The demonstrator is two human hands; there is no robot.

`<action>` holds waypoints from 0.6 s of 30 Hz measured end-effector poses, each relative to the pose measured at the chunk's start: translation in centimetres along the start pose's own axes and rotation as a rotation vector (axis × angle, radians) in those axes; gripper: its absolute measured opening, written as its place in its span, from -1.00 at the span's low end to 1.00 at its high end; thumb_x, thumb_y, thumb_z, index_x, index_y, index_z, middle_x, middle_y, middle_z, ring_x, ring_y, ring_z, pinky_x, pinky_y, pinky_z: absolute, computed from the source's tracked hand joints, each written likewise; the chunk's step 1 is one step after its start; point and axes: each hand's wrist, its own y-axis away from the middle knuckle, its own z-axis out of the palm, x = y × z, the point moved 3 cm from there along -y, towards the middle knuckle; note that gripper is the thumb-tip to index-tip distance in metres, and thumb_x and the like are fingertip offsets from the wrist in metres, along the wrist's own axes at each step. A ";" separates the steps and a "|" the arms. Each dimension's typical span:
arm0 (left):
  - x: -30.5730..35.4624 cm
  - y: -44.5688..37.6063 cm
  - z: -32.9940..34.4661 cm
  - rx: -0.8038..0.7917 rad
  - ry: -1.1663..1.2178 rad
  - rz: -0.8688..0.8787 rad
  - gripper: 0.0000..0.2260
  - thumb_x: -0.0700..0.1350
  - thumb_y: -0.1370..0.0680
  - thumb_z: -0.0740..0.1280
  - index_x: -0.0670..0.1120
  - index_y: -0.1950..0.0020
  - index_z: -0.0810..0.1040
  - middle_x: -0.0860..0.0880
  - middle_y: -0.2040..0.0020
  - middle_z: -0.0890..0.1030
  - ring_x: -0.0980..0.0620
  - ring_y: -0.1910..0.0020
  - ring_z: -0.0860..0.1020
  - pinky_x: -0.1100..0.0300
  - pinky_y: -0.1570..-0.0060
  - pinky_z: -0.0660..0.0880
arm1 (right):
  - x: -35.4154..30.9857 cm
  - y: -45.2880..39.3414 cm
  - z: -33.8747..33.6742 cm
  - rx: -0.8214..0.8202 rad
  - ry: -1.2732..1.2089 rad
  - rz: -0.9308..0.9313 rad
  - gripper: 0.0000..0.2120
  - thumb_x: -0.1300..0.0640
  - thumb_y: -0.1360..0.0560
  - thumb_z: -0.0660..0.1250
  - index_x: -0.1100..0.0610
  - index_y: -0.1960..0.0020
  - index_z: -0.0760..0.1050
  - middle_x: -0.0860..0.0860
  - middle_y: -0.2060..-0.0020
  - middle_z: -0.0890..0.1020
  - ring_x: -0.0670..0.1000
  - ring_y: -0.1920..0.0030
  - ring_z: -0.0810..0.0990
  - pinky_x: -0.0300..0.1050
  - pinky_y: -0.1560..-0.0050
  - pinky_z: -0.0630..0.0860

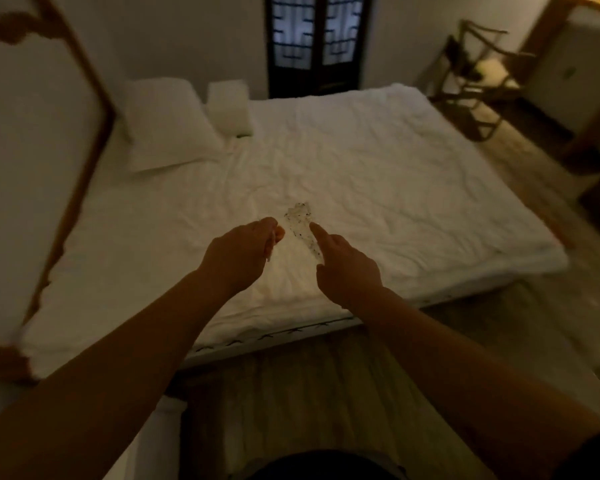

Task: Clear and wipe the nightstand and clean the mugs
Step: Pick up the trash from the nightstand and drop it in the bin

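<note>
I hold both hands out over the near edge of a white bed [378, 174]. My right hand [343, 268] grips a thin, crumpled, translucent wrapper [300, 223] with dark specks; it sticks up past my extended forefinger. My left hand [243, 254] is just left of it, fingers curled together, apart from the wrapper; whether it pinches something small I cannot tell. No nightstand or mug is in view.
Two white pillows [167, 123] lie at the bed's head by a wood-trimmed headboard [84, 140]. A dark latticed door [316, 43] is beyond the bed. A wooden chair [475, 84] stands at the far right. Wooden floor [309, 393] lies under me.
</note>
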 end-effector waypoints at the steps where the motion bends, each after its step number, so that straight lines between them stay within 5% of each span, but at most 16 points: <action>1: 2.3 -1.6 1.4 -0.030 0.017 0.047 -0.94 -0.04 -0.63 0.14 0.11 0.02 0.36 0.15 0.00 0.60 0.05 0.15 0.55 0.19 0.31 0.33 | 2.5 0.8 -0.7 0.016 -0.003 0.048 -0.26 0.08 -0.47 0.25 -0.19 -0.50 -0.09 -0.01 -0.27 0.45 0.07 0.04 0.58 -0.06 0.27 0.49; 5: 12.4 -6.8 7.7 -0.141 0.027 0.213 -0.83 -0.05 -0.61 0.22 0.17 0.11 0.28 0.23 0.27 0.39 0.15 0.31 0.39 0.27 0.44 0.22 | 12.9 5.3 -3.6 0.063 -0.007 0.260 -0.25 0.08 -0.48 0.26 -0.20 -0.50 -0.10 0.01 -0.28 0.44 0.06 0.06 0.57 -0.02 0.23 0.54; 11: 27.5 -10.6 15.4 -0.297 0.069 0.465 -0.83 -0.11 -0.60 0.21 0.15 0.09 0.29 0.12 0.07 0.59 0.02 0.18 0.58 0.09 0.32 0.51 | 26.2 14.4 -7.9 0.100 0.002 0.576 -0.25 0.03 -0.48 0.28 -0.21 -0.50 -0.11 0.02 -0.34 0.42 0.09 -0.08 0.57 0.04 0.10 0.57; 18: 42.0 -12.9 22.4 -0.480 0.084 0.694 -0.88 -0.10 -0.59 0.20 0.04 -0.11 0.42 0.02 0.02 0.57 -0.05 0.09 0.57 0.12 0.25 0.39 | 36.9 23.1 -12.6 0.233 -0.009 0.887 -0.30 0.07 -0.52 0.25 -0.19 -0.51 -0.07 0.07 -0.33 0.44 0.07 0.05 0.58 0.05 0.19 0.61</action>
